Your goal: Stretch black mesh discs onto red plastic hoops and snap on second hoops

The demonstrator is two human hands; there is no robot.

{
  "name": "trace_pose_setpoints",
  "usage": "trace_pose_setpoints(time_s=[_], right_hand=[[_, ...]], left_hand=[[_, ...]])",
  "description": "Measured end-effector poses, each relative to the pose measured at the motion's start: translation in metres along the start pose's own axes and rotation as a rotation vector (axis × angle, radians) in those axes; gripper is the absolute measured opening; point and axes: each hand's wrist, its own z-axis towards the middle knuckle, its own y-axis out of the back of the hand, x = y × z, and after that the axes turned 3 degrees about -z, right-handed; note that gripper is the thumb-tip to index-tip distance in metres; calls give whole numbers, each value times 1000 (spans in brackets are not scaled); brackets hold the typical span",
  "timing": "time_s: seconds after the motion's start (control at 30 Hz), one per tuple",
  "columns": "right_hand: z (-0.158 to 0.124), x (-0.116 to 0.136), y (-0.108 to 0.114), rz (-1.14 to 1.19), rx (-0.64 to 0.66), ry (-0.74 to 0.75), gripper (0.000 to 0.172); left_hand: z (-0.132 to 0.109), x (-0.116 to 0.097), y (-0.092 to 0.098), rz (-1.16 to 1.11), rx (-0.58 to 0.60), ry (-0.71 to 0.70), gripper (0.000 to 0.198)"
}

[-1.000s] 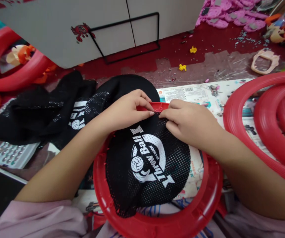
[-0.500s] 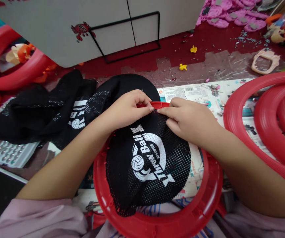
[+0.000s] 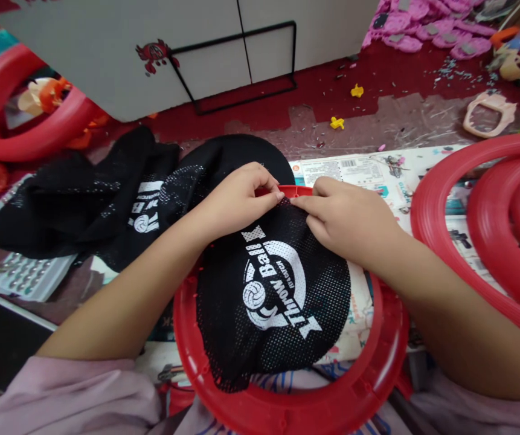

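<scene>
A black mesh net (image 3: pixel 327 302) with a white "Throw Ball" print lies across a red plastic ring (image 3: pixel 354 393) that rests partly over my lap. At the far side of the ring my left hand (image 3: pixel 246 199) pinches the net's upper edge between thumb and fingers. From the right, my right hand (image 3: pixel 350 214) presses its index finger on the same edge, close to the left fingertips, with its other fingers curled. Net attaches along the ring's left inner side near small red pegs. What lies under the fingertips is hidden.
More black nets (image 3: pixel 73 199) are heaped at the left beside a tray of small metal balls (image 3: pixel 33 275). Red rings (image 3: pixel 432 181) are stacked at right; another red ring (image 3: pixel 28 148) stands far left. A white box (image 3: pixel 223 66), yellow pieces (image 3: pixel 337 123) and pink parts (image 3: pixel 404 42) lie beyond.
The view has shifted slightly, so everything sits a little further right. Both hands keep the same hold on the net's edge at the ring.
</scene>
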Motion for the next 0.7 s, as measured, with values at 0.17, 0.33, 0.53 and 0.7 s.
trace_pose_setpoints(time_s=[0.17,0.33,0.53,0.7], right_hand=[[0,2,-1,-41,11,-26,33],[-3,7,4,-81,0,-8,30],[-10,13,19,9,144,14,29],[-16,19,19,-38,317,-24,21]], left_hand=[[0,-1,-2,35,2,-8,14],[0,-3,-2,31,-3,10,14],[-3,5,16,-138,166,112,46],[-5,7,20,-63,135,124,52]])
